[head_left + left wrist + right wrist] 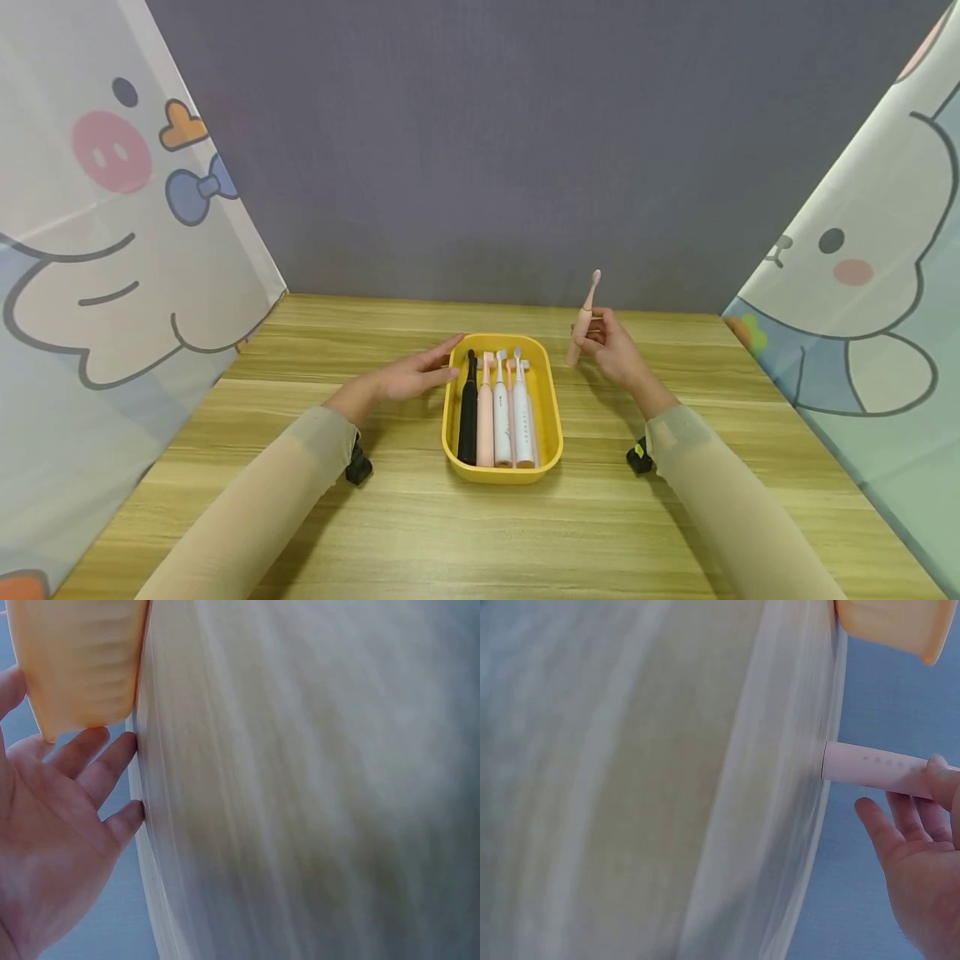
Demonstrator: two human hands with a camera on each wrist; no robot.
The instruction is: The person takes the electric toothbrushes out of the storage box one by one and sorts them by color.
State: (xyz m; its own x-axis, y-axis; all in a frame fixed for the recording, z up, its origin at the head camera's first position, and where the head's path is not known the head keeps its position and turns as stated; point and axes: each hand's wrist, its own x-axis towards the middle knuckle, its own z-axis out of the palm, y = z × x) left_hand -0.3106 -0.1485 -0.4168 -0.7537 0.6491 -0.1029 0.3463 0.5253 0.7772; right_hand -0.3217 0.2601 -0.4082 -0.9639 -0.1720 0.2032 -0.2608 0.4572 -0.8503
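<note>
My right hand (612, 348) pinches a pale pink electric toothbrush (583, 323) between thumb and fingers, to the right of a yellow bin (556, 417). The toothbrush stands nearly upright, head up; in the right wrist view the base of its handle (866, 763) appears to meet the tabletop. My left hand (408, 375) touches the bin's far left side with extended fingers. Inside the bin lie several electric toothbrushes side by side: a black one (468, 417), a pink one (485, 417), white ones (502, 421), and others partly hidden beneath.
The wood-grain table (390, 533) carries the bin near its middle. A grey panel (480, 167) rises behind the table's back edge. Cartoon-printed cloths (112, 250) hang at both sides. Black wrist cameras (358, 462) sit under both forearms, near the tabletop.
</note>
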